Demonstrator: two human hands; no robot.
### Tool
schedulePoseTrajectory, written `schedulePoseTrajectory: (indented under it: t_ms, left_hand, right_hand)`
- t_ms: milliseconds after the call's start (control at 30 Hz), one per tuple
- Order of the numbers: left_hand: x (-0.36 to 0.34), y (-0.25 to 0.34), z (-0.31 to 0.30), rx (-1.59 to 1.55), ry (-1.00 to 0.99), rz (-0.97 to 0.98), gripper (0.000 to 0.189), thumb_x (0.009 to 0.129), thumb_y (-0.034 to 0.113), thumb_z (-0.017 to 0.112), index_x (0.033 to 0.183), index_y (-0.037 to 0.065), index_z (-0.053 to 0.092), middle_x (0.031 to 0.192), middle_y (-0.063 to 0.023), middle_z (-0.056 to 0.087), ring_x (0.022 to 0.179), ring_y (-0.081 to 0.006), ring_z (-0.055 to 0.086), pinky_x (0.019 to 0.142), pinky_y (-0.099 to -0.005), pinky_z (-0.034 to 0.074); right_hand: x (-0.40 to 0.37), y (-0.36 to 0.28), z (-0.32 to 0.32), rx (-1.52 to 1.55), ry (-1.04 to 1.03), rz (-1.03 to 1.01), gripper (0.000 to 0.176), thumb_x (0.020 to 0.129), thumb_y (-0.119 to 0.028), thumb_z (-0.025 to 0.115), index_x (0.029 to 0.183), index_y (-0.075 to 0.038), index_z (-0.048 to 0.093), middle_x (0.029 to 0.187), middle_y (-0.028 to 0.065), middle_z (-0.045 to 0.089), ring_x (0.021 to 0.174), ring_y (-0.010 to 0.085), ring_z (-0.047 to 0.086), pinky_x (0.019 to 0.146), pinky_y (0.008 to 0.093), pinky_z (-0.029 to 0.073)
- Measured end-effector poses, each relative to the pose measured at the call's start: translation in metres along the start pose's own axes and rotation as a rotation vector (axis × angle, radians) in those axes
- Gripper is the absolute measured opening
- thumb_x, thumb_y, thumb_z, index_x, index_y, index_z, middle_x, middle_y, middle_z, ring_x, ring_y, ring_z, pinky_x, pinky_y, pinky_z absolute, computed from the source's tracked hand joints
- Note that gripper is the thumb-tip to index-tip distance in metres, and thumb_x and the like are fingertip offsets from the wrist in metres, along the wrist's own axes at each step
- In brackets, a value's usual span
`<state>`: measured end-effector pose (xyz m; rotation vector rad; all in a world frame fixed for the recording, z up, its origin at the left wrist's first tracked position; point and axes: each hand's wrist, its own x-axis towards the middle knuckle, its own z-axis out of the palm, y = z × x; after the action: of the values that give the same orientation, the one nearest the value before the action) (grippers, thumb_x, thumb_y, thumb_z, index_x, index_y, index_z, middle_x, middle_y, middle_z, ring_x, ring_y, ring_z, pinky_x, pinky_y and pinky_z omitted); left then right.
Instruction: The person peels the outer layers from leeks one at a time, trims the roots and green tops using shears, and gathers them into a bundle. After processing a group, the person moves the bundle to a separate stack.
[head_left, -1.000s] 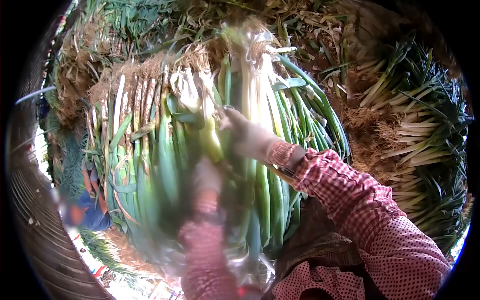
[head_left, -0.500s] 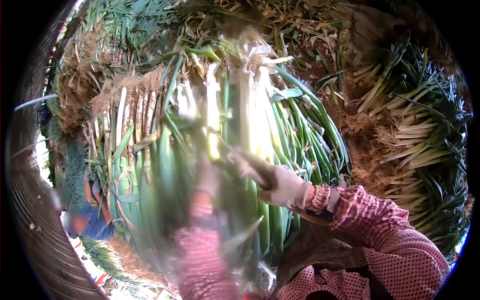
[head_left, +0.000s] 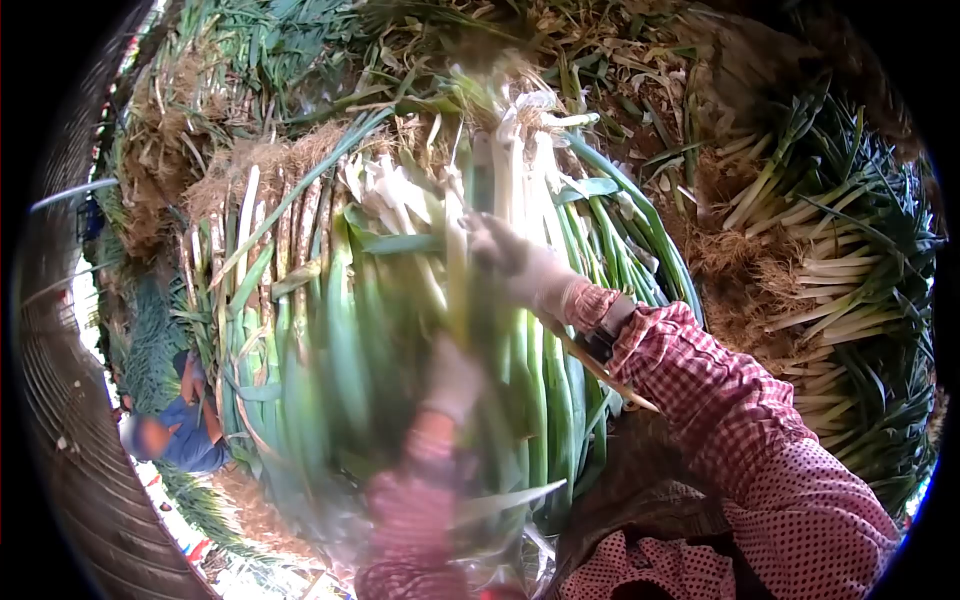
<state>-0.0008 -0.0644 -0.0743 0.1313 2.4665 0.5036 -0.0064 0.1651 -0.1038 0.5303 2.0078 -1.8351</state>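
My left hand (head_left: 452, 378), gloved and blurred by motion, is closed around the green onion (head_left: 457, 255), low on its stalk. The onion stands white end away from me, over the pile. My right hand (head_left: 515, 262), also gloved, is at the onion's upper white part, fingers bent against or beside it. A thin wooden stick (head_left: 610, 378) runs out from under my right palm and wrist; its other end is hidden. Under both hands lie long green onions with green leaves (head_left: 345, 350) toward me. Thick peeled white stalks (head_left: 510, 185) lie just beyond my right hand.
Unpeeled onions with brown roots (head_left: 300, 160) lie at left. More rooted onions (head_left: 830, 270) are stacked at right. Peeled-off scraps (head_left: 610, 60) cover the far ground. Another person in blue (head_left: 195, 430) is at the far left, near a corrugated wall (head_left: 70, 400).
My right hand has moved up and left to the onion's white part. My left hand has shifted slightly right and down. More of the wooden stick now shows beneath the right wrist.
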Motion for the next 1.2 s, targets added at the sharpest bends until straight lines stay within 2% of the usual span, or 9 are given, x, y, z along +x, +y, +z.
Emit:
schedulePoseTrajectory:
  t_ms: [100,200,500,567,667,900,1000,1133,1200]
  left_hand:
    - [0.003,0.063,-0.059,-0.407,-0.196,-0.379,0.036,0.098,0.013,0.058,0.132,0.001,0.052,0.115,-0.015,0.067,0.102,-0.0267,0.065,0.089,-0.0388,0.052]
    - [0.016,0.028,-0.061,-0.57,-0.146,-0.08,0.043,0.098,0.013,0.058,0.138,-0.001,0.049,0.118,-0.0113,0.064,0.105,-0.0211,0.059,0.097,-0.034,0.047]
    - [0.022,0.04,-0.046,-0.207,-0.037,-0.205,0.039,0.094,0.024,0.064,0.123,0.0,0.054,0.1,-0.0177,0.068,0.09,-0.0277,0.066,0.083,-0.0406,0.052]
    - [0.033,-0.001,-0.018,-0.115,0.09,-0.032,0.033,0.095,0.021,0.063,0.119,0.0,0.055,0.099,-0.015,0.068,0.087,-0.0246,0.064,0.081,-0.0393,0.051]
    - [0.031,0.005,-0.022,-0.232,0.063,-0.012,0.027,0.097,0.018,0.06,0.119,0.001,0.057,0.098,-0.0103,0.067,0.085,-0.0187,0.06,0.078,-0.0377,0.051]
    - [0.021,-0.001,-0.023,-0.057,0.1,-0.023,0.036,0.095,0.022,0.065,0.122,0.001,0.053,0.101,-0.024,0.068,0.092,-0.0402,0.067,0.083,-0.0485,0.051]
    - [-0.001,0.023,-0.019,0.139,0.076,-0.076,0.038,0.093,0.021,0.067,0.121,0.003,0.049,0.105,-0.0323,0.065,0.098,-0.053,0.062,0.087,-0.0563,0.049]
    - [0.014,0.007,-0.04,0.448,0.067,0.258,0.049,0.094,0.035,0.068,0.127,0.004,0.051,0.122,-0.0295,0.062,0.113,-0.0486,0.061,0.09,-0.0548,0.05]
    - [0.049,0.011,-0.09,0.558,0.383,0.072,0.048,0.093,0.038,0.068,0.126,0.005,0.055,0.134,-0.0253,0.058,0.121,-0.0435,0.059,0.094,-0.0524,0.051]
  right_hand:
    - [-0.062,-0.045,-0.026,0.086,-0.144,0.186,0.102,0.078,-0.001,0.065,0.165,-0.02,0.015,0.136,0.0225,0.063,0.116,0.0326,0.067,0.098,0.0377,0.055]
    - [-0.124,-0.018,-0.006,0.061,-0.191,-0.239,0.106,0.079,0.0,0.064,0.166,-0.024,0.009,0.137,0.0258,0.061,0.109,0.0319,0.07,0.095,0.0396,0.058]
    - [-0.084,-0.069,-0.025,0.124,-0.196,0.232,0.098,0.081,-0.006,0.061,0.166,-0.018,0.013,0.132,0.0319,0.062,0.116,0.0351,0.067,0.101,0.0427,0.053]
    - [-0.121,-0.02,0.008,0.247,-0.149,-0.105,0.1,0.081,-0.006,0.062,0.166,-0.021,0.011,0.129,0.0315,0.063,0.118,0.0347,0.066,0.102,0.0415,0.052]
    - [-0.11,-0.023,0.006,0.192,-0.127,-0.051,0.1,0.08,-0.004,0.062,0.166,-0.02,0.013,0.128,0.0299,0.064,0.117,0.034,0.067,0.1,0.0404,0.053]
    - [-0.003,-0.02,0.008,0.158,0.03,-0.073,0.082,0.09,-0.013,0.066,0.162,-0.01,0.027,0.135,0.0207,0.062,0.119,0.0265,0.063,0.099,0.0332,0.051]
    - [-0.053,-0.035,-0.01,0.206,-0.147,-0.045,0.097,0.079,0.008,0.067,0.164,-0.01,0.024,0.156,0.0127,0.048,0.129,0.0214,0.057,0.103,0.033,0.049]
    - [-0.049,-0.003,-0.025,0.399,-0.184,-0.027,0.105,0.073,0.019,0.061,0.165,-0.01,0.02,0.164,0.0065,0.036,0.135,0.0127,0.051,0.094,0.0253,0.053]
    - [-0.048,-0.01,-0.014,0.325,-0.16,-0.042,0.103,0.076,0.016,0.061,0.165,-0.011,0.018,0.162,0.0095,0.038,0.13,0.0162,0.055,0.096,0.0279,0.055]
